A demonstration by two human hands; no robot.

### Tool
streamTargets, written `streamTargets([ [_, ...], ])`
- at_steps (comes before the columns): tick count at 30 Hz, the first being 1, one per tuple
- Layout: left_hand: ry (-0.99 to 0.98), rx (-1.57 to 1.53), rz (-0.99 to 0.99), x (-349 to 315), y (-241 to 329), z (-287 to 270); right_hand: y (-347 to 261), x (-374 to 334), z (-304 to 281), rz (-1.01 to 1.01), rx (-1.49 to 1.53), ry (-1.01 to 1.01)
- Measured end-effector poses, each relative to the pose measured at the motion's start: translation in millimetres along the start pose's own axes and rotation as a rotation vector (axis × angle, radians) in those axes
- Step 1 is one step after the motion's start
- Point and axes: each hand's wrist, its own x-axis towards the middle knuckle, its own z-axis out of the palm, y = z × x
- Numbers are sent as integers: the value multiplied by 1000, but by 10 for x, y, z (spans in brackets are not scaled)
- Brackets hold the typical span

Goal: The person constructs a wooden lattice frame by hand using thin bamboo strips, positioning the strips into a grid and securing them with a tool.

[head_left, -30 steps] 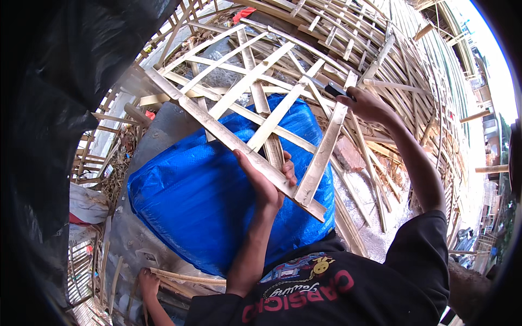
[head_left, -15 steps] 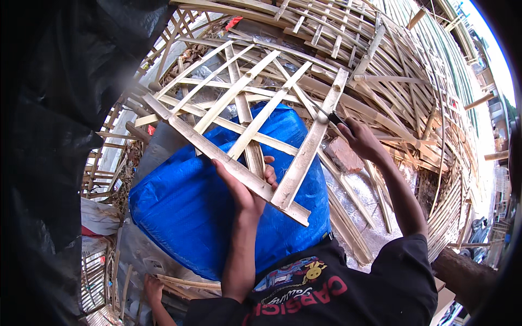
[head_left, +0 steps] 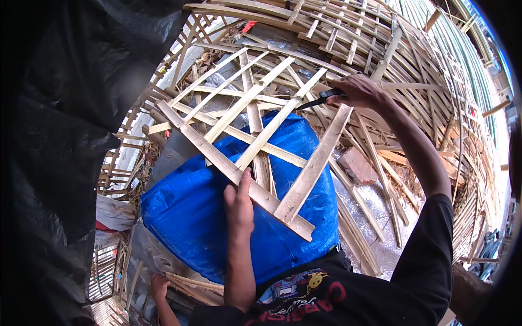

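Note:
A lattice of split bamboo slats [head_left: 266,145] lies tilted over a bulging blue plastic sack [head_left: 190,214] in front of me. My left hand [head_left: 239,209] is closed on the lattice's near edge slat, thumb up against it; its other fingers are partly hidden. At the right end, a wide slat [head_left: 315,165] crosses that edge slat, and its far tip is free. My right hand [head_left: 356,91] grips a dark-handled knife [head_left: 329,95] above the lattice's far right side. The blade points left, near one of the crossing slats; whether it touches cannot be made out.
Stacked bamboo strips and lattice panels [head_left: 402,70] fill the far right. A reddish brick [head_left: 358,164] and loose strips lie right of the sack. Black sheeting [head_left: 60,136] hangs at left. Another person's hand [head_left: 159,285] is at lower left by some strips [head_left: 196,285].
My right hand moved up and left with the knife, away from the right-end slat. That slat's far end is now shorter. My left hand's grip shifted, thumb now higher on the edge slat.

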Motion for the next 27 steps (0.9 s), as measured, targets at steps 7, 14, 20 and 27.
streamTargets([
  [7, 159, 475, -47, -140, 275, -60, 153, 320, 222, -87, -18, 27],
  [14, -100, 1316, 169, 216, 1405, 192, 7, -56, 22, 27, 80, 64],
  [20, -202, 1522, 607, 2612, 1431, 936, -375, -600, -192, 173, 231, 311],
  [27, 7, 1549, 271, 3698, 667, 1721, -1109, -2257, 128, 706, 631, 465],
])
